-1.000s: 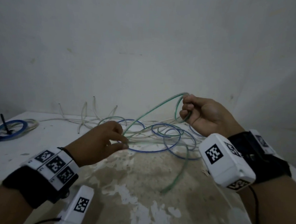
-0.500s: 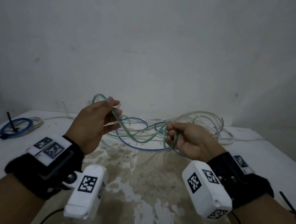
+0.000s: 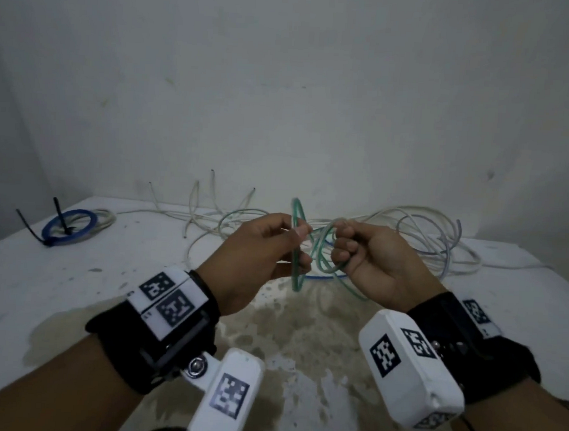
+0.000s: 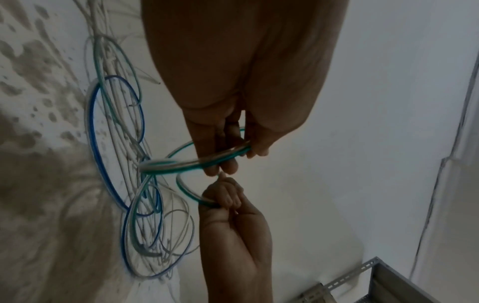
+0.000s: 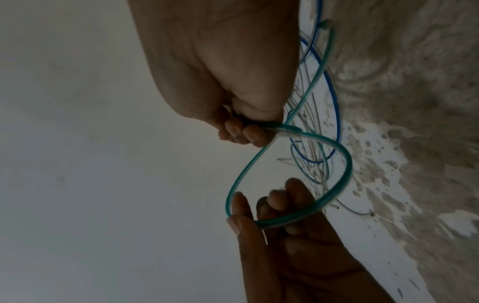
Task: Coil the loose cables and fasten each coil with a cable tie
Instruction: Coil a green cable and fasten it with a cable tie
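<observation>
A green cable (image 3: 321,250) is looped in the air between both hands, above the stained white table (image 3: 75,290). My left hand (image 3: 299,245) pinches one upright loop between thumb and fingers; the left wrist view shows that green cable (image 4: 181,164) running under its fingertips (image 4: 228,164). My right hand (image 3: 340,248) is curled round further loops close beside it. In the right wrist view the green cable (image 5: 346,164) bends from my right fingers (image 5: 243,131) down to the left hand (image 5: 274,215). The cable's tail hangs down to the table.
A blue coil (image 3: 68,227) fastened with a black cable tie (image 3: 59,216) lies at the table's far left. Loose white cables (image 3: 424,235) are tangled along the back and right. A loose blue cable (image 4: 90,133) lies under the hands. A grey metal frame (image 4: 376,283) stands beyond the table.
My hands have come close together at the middle. The green cable, stretched out between them before, is now gathered into small loops held by both.
</observation>
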`<control>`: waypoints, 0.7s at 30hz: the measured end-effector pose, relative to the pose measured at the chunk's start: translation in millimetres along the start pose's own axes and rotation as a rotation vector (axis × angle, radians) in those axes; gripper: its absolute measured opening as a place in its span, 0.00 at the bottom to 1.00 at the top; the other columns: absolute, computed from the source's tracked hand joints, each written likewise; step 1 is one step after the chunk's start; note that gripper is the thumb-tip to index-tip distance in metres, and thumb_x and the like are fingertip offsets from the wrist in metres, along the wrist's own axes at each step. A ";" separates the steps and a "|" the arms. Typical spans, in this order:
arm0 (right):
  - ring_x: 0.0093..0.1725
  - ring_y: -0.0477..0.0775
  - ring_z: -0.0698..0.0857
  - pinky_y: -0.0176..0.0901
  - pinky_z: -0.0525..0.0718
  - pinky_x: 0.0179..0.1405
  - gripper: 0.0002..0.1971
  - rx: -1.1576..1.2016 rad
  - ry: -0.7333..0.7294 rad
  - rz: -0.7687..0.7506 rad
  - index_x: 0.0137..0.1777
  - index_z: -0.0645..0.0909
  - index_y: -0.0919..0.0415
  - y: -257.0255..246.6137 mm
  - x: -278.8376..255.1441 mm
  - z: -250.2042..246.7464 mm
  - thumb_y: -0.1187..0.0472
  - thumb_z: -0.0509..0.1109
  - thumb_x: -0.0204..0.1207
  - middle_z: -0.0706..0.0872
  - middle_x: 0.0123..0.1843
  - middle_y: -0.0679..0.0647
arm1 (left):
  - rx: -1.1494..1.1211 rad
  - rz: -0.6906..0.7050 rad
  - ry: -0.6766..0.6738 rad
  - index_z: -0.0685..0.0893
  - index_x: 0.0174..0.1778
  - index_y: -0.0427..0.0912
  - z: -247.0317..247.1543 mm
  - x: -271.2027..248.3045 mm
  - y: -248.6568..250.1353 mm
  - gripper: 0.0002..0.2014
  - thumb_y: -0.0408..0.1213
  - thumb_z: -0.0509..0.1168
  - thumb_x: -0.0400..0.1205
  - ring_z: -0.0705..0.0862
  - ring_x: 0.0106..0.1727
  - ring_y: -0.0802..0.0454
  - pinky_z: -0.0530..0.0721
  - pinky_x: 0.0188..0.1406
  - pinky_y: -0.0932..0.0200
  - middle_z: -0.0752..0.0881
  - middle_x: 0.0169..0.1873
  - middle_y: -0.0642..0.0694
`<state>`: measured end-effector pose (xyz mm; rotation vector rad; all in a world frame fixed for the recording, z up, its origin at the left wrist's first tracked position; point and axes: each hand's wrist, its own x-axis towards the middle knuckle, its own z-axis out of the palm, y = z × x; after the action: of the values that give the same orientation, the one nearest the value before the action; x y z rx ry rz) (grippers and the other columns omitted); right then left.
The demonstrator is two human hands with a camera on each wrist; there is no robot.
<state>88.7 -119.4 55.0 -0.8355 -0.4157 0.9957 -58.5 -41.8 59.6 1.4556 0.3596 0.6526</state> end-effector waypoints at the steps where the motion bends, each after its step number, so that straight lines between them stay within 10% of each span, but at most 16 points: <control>1: 0.19 0.43 0.65 0.33 0.68 0.17 0.12 0.000 -0.003 0.006 0.37 0.70 0.62 1.0 -0.4 -0.2 0.68 0.51 0.82 0.69 0.27 0.49 | 0.007 0.005 -0.007 0.81 0.51 0.28 1.6 -0.8 -0.9 0.10 0.34 0.63 0.83 0.83 0.33 0.51 0.87 0.42 0.58 0.79 0.33 0.41; 9: 0.21 0.43 0.69 0.35 0.72 0.18 0.10 -0.111 0.015 0.008 0.59 0.71 0.64 16.9 9.9 -2.7 0.69 0.55 0.81 0.73 0.25 0.49 | 0.087 -0.003 -0.132 0.85 0.49 0.36 8.7 -7.0 7.6 0.09 0.37 0.62 0.83 0.82 0.29 0.59 0.84 0.33 0.64 0.84 0.26 0.56; 16: 0.35 0.50 0.73 0.40 0.74 0.30 0.16 -0.243 -0.030 -0.054 0.65 0.76 0.74 31.6 4.7 2.8 0.67 0.56 0.83 0.75 0.44 0.62 | 0.020 0.000 -0.110 0.85 0.55 0.32 11.0 -5.3 10.3 0.12 0.36 0.65 0.81 0.82 0.38 0.47 0.87 0.34 0.60 0.84 0.39 0.39; 21: 0.26 0.44 0.77 0.36 0.75 0.27 0.08 -0.403 -0.133 -0.046 0.52 0.76 0.65 41.7 -7.6 4.4 0.66 0.55 0.85 0.81 0.30 0.49 | -0.025 0.045 -0.015 0.86 0.45 0.37 7.6 4.7 13.8 0.03 0.32 0.67 0.79 0.82 0.30 0.50 0.86 0.32 0.63 0.84 0.30 0.44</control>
<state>58.4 -112.5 25.8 -1.1175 -0.7631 0.9412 -52.9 -45.1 74.7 1.4478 0.3066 0.6800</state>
